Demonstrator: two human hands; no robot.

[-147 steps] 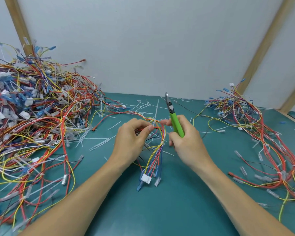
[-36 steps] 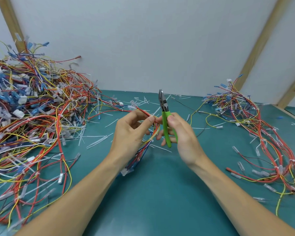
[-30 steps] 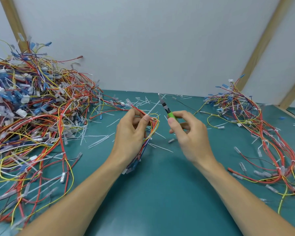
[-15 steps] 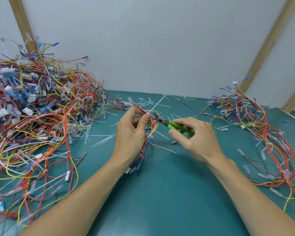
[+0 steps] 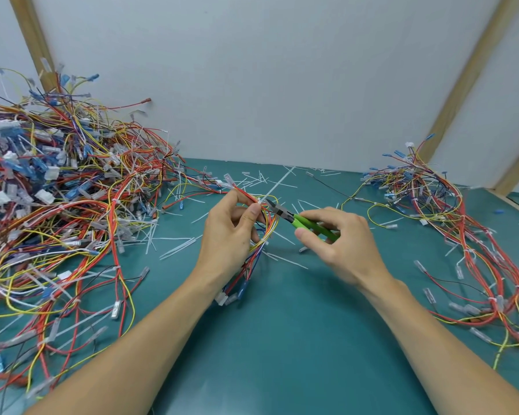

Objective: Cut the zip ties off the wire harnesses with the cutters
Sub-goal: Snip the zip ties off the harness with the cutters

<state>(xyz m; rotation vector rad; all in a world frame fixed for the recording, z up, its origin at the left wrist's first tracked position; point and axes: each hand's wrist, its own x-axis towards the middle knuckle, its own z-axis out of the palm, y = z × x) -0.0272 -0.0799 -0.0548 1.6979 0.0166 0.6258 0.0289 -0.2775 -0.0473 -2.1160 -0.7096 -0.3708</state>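
left hand: pinches harness just beside tie.
right hand: grips cutters, tips at tie.
advice: nip tie only, spare wires.

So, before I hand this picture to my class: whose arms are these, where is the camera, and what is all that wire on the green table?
No machine is at work here: the arms belong to a person, and the one camera sits on that person's head, looking forward and down. The left hand grips a small wire harness, a bundle of coloured wires. The right hand holds green-handled cutters, with their tip at a white zip tie on that bundle. On the green table, a big tangled pile of harnesses lies to the left and a smaller pile to the right. The thin white strips scattered between them look like cut-off zip ties.
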